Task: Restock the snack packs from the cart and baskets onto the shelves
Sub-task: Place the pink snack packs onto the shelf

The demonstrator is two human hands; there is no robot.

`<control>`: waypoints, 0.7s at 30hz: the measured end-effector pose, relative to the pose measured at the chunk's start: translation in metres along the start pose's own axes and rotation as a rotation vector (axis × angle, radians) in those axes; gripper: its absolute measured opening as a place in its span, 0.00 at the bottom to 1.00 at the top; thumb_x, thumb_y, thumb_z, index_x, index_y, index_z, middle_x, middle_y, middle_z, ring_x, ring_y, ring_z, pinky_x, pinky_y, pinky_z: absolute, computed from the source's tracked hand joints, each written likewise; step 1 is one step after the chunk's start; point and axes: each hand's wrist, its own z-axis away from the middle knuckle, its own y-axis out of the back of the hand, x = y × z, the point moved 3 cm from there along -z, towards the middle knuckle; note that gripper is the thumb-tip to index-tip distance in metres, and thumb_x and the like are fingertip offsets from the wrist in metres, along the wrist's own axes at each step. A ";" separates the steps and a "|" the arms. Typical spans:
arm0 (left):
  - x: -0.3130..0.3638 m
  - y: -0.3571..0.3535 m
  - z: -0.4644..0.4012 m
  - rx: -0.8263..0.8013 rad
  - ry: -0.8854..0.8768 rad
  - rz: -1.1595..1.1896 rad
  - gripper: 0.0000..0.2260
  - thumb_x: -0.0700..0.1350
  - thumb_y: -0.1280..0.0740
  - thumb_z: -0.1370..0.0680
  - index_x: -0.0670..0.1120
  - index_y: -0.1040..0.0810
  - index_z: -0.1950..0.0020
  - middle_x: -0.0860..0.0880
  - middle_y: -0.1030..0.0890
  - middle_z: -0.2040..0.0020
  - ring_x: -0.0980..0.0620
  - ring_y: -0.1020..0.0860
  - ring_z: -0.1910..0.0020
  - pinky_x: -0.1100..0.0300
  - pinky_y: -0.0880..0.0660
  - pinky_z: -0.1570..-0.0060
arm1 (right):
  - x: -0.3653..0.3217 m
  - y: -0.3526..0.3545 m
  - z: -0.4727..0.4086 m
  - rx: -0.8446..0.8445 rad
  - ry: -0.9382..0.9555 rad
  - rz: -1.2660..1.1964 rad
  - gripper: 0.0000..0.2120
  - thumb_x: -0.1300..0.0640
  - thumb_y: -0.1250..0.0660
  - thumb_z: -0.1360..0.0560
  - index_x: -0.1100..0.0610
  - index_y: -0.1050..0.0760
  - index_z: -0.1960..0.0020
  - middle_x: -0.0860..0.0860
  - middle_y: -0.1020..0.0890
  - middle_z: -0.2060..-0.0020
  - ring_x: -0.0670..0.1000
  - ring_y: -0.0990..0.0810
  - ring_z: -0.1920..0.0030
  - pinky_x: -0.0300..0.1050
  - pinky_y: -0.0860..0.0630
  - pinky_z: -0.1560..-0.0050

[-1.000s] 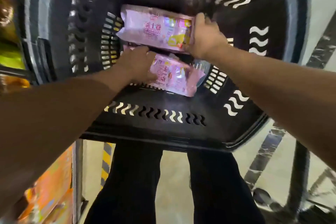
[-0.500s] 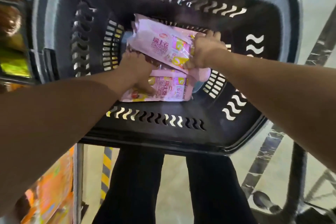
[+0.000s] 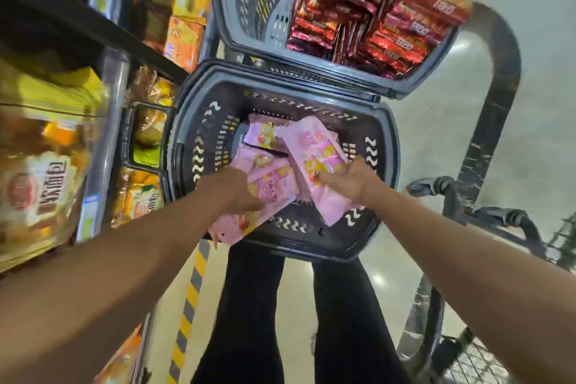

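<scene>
Shelves point(image 3: 62, 140) left; red-pack basket point(image 3: 249, 40) beyond pink-pack basket point(image 3: 389, 146).

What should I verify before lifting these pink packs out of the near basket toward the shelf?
1. Left hand grips a pink snack pack: ok.
2. Right hand grips another pink pack: ok.
3. Held packs clear the near basket's rim: not ok, left pack overlaps the front rim.
4. More pink packs remain underneath: ok.
5. Free space on the shelf: cannot tell, blurred.
6. Far basket of red packs out of the way: ok.
</scene>
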 end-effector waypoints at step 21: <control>0.034 -0.017 0.383 0.546 0.160 1.694 0.26 0.63 0.23 0.29 0.45 0.18 0.41 0.45 0.14 0.48 0.52 0.16 0.55 0.59 0.22 0.57 | 0.014 0.108 0.391 0.061 0.547 -0.458 0.19 0.45 0.21 0.28 0.49 0.19 0.41 0.45 0.12 0.53 0.45 0.13 0.55 0.46 0.16 0.55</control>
